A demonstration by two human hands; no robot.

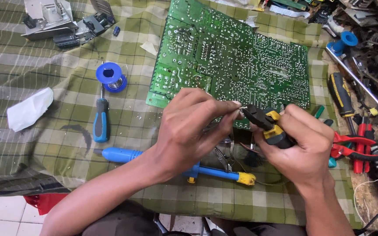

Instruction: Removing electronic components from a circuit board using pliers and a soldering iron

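Observation:
My left hand [193, 124] pinches a tiny metal piece [240, 106] between thumb and forefinger, just in front of a large green circuit board [237, 57] lying solder-side up. My right hand [305, 146] grips small pliers [265, 122] with black-and-yellow handles, whose dark jaws meet the tiny piece. Both hands hover over the checked green cloth [44, 126]. Beneath them lies a blue desoldering pump [123, 154] with a yellow tip.
A blue solder spool [111, 75] and a blue-handled screwdriver [101, 120] lie left of the board. A crumpled white tissue [29, 109] lies at far left. Grey parts [62, 22] sit at the back left. Red-handled cutters [355, 146] and other tools crowd the right side.

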